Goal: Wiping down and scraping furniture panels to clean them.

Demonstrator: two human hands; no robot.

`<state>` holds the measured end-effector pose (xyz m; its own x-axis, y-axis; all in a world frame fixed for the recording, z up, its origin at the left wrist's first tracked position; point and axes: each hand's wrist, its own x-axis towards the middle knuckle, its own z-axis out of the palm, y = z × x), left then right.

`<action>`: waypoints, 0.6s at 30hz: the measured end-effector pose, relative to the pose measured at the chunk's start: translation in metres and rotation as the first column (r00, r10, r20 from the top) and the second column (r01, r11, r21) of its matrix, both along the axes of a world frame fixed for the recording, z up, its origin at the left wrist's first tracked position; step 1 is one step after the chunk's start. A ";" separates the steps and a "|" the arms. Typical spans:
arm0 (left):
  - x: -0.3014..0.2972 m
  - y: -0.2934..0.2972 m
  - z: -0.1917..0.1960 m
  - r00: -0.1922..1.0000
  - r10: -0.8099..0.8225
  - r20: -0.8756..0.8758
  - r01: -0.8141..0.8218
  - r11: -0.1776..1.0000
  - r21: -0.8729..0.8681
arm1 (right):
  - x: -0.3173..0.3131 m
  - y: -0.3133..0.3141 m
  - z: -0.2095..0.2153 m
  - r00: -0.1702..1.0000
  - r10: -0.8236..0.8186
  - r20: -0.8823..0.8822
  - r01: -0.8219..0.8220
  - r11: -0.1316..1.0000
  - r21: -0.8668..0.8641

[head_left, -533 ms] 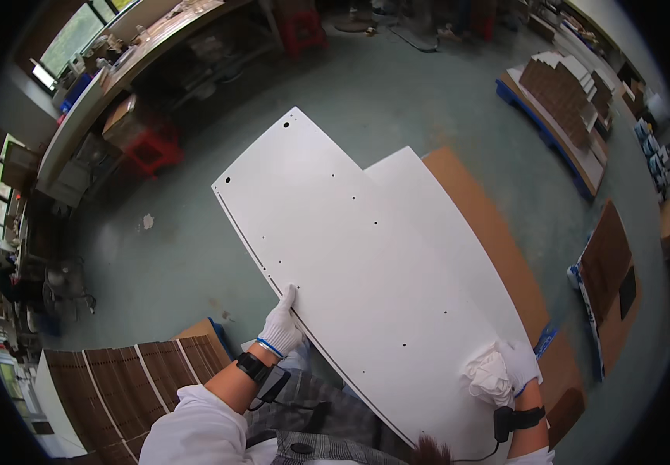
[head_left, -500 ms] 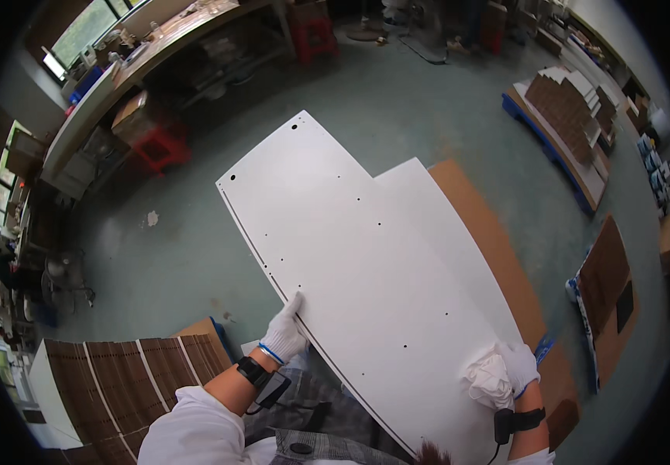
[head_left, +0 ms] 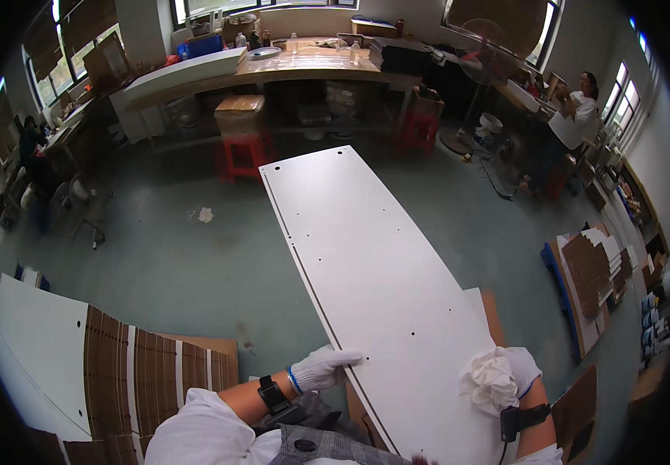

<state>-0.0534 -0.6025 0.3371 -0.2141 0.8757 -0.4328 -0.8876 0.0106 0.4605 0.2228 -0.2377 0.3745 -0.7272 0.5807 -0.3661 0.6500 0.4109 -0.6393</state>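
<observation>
A long white panel [head_left: 381, 256] with small drilled holes and a groove along its left edge stretches away from me. My left hand [head_left: 323, 367], in a white knit glove, grips that grooved edge, the thumb on top and the fingers mostly hidden beneath. On the right, my gloved right hand [head_left: 522, 367] closes on a crumpled white cloth [head_left: 490, 383], which rests on the panel near its right edge. Part of another white board [head_left: 476, 301] and some brown cardboard [head_left: 493, 318] show from under the panel's right side.
To my left stands a stack of brown-edged panels [head_left: 156, 360] with a white one [head_left: 40, 325] on it. A pallet of boards [head_left: 583, 279] lies at the right. Farther off are a workbench [head_left: 304, 70], red stools [head_left: 243, 157] and a person [head_left: 579, 108].
The view has swung up and toward the workbench. The panel has turned and slid over the board beneath, covering more of it. Both hands keep their holds.
</observation>
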 end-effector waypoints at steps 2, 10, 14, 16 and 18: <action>-0.023 -0.015 0.012 0.994 0.100 -0.037 -0.100 0.995 0.018 | -0.056 -0.003 0.011 0.996 0.090 -0.016 -0.090 0.996 -0.006; -0.079 -0.066 0.083 0.915 0.314 -0.253 -0.305 0.950 0.074 | -0.213 -0.027 0.084 0.930 0.336 -0.148 -0.361 0.910 -0.206; -0.076 -0.107 0.104 0.821 0.463 -0.334 -0.445 0.886 0.134 | -0.303 -0.040 0.091 0.892 0.403 -0.205 -0.445 0.861 -0.245; -0.072 -0.122 0.117 0.773 0.515 -0.372 -0.505 0.853 0.131 | -0.338 -0.047 0.099 0.870 0.434 -0.235 -0.484 0.842 -0.238; -0.067 -0.140 0.126 0.676 0.631 -0.381 -0.622 0.766 0.163 | -0.373 -0.063 0.110 0.840 0.474 -0.264 -0.533 0.813 -0.234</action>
